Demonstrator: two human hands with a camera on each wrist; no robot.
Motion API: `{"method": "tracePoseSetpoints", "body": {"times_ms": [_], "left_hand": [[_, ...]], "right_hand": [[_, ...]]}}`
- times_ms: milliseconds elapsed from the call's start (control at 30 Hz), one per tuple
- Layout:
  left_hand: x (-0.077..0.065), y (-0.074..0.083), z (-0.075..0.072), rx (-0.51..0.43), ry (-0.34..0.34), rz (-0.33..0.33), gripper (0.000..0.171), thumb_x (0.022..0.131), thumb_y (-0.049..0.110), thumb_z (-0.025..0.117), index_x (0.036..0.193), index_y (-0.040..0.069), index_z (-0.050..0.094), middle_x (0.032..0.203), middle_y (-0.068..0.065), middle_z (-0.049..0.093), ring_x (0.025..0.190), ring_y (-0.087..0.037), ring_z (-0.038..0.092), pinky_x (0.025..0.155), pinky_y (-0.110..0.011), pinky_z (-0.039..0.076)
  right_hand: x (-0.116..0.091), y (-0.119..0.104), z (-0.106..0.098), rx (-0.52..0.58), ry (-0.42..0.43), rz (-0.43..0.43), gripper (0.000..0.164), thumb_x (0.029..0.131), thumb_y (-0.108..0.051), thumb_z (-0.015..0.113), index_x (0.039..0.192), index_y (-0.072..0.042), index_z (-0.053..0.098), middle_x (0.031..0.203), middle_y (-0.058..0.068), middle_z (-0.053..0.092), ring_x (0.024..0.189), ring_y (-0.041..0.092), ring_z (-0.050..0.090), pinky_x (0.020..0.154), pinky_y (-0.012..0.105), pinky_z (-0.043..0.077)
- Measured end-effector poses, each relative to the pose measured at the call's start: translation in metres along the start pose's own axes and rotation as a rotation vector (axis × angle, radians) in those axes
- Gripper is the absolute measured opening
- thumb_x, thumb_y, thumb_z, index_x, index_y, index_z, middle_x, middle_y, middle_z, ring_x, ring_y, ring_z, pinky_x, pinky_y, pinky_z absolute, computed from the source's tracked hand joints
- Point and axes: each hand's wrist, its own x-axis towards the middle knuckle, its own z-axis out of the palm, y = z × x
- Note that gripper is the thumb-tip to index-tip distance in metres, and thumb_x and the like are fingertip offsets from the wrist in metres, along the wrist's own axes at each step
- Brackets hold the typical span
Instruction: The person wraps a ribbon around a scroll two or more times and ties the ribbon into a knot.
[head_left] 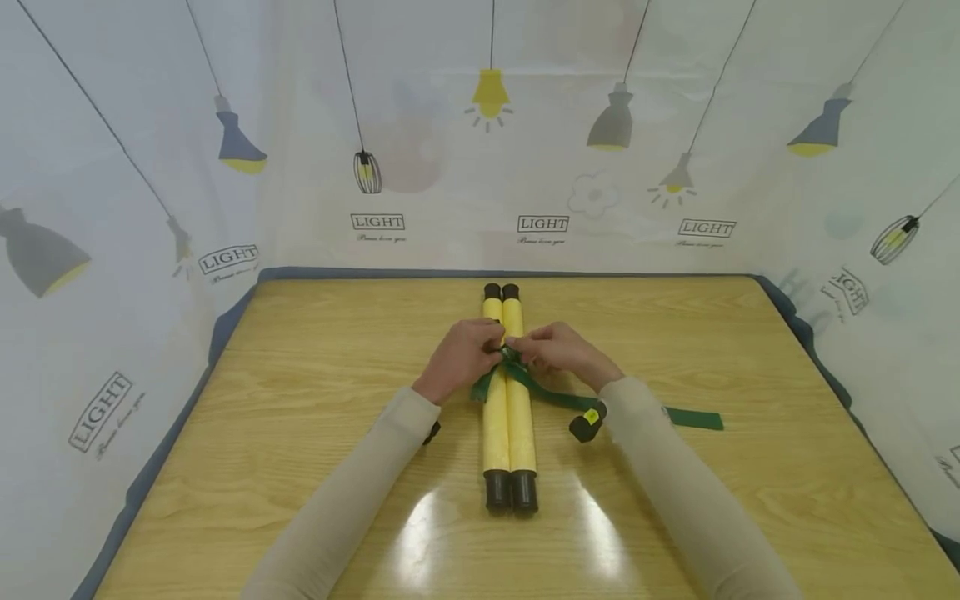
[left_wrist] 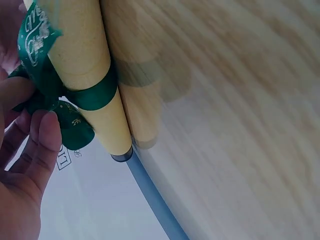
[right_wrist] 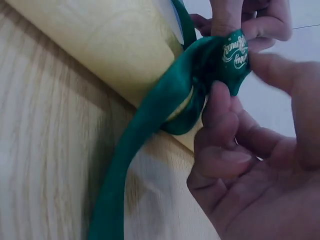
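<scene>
Two yellow tubes (head_left: 497,425) with black end caps lie side by side on the table, pointing away from me. A green ribbon (left_wrist: 95,95) with pale lettering wraps round them and is looped above their upper half. My left hand (head_left: 467,354) pinches the ribbon at the knot between thumb and fingers. From the other side my right hand (head_left: 562,350) pinches a ribbon loop, seen close up in the right wrist view. One short ribbon tail hangs to the left of the tubes. The longer tail runs right across the table, passing under my right forearm.
The wood-grain table (head_left: 337,350) has a blue-grey edge (head_left: 450,272) along its back and sides. White sheets printed with lamps (head_left: 491,96) and the word LIGHT surround it. A black wrist strap with a yellow patch (head_left: 591,417) shows at my right cuff.
</scene>
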Motion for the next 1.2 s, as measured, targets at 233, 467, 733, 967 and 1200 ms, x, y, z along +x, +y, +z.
{"method": "tracePoseSetpoints", "body": {"times_ms": [233,467,733,967,1200], "left_hand": [[-0.003,-0.004,-0.003,-0.050,-0.013,0.012,0.030,0.083,0.002,0.076,0.073,0.014,0.051,0.073,0.003,0.049,0.068,-0.010,0.047,0.061,-0.022,0.041],[-0.018,-0.008,-0.016,-0.239,0.015,-0.180,0.022,0.085,0.019,0.078,0.093,0.005,0.062,0.086,-0.005,0.058,0.071,-0.015,0.051,0.061,-0.029,0.045],[-0.031,0.000,-0.021,-0.255,-0.331,-0.493,0.035,0.084,0.047,0.074,0.077,0.013,0.067,0.071,0.001,0.062,0.059,-0.012,0.050,0.051,-0.025,0.042],[-0.039,-0.006,-0.030,-0.248,-0.448,-0.376,0.025,0.092,0.028,0.071,0.074,0.011,0.065,0.064,0.002,0.056,0.052,-0.009,0.043,0.050,-0.023,0.038],[-0.049,-0.018,-0.047,-0.227,-0.552,-0.396,0.022,0.091,0.024,0.071,0.076,0.009,0.067,0.067,0.000,0.059,0.050,-0.010,0.042,0.049,-0.024,0.038]], "right_hand": [[0.003,0.002,0.001,0.022,-0.009,-0.034,0.026,0.095,-0.034,0.063,0.097,-0.010,0.073,0.089,0.009,0.066,0.069,0.018,0.054,0.058,0.029,0.043],[-0.004,-0.003,0.003,-0.114,0.088,-0.146,0.023,0.094,-0.034,0.063,0.100,-0.015,0.074,0.099,0.006,0.070,0.089,0.027,0.061,0.072,0.036,0.052],[-0.008,-0.004,0.004,-0.128,0.131,-0.214,0.020,0.094,-0.029,0.066,0.099,-0.011,0.073,0.095,0.005,0.070,0.087,0.026,0.063,0.069,0.031,0.052],[-0.005,-0.001,0.006,-0.229,0.151,-0.288,0.021,0.094,-0.018,0.062,0.109,-0.011,0.075,0.097,0.002,0.071,0.089,0.018,0.063,0.080,0.036,0.052],[-0.005,0.007,0.002,-0.282,0.184,-0.306,0.019,0.093,-0.020,0.062,0.102,-0.013,0.077,0.099,0.000,0.072,0.092,0.017,0.064,0.083,0.037,0.052]]}}
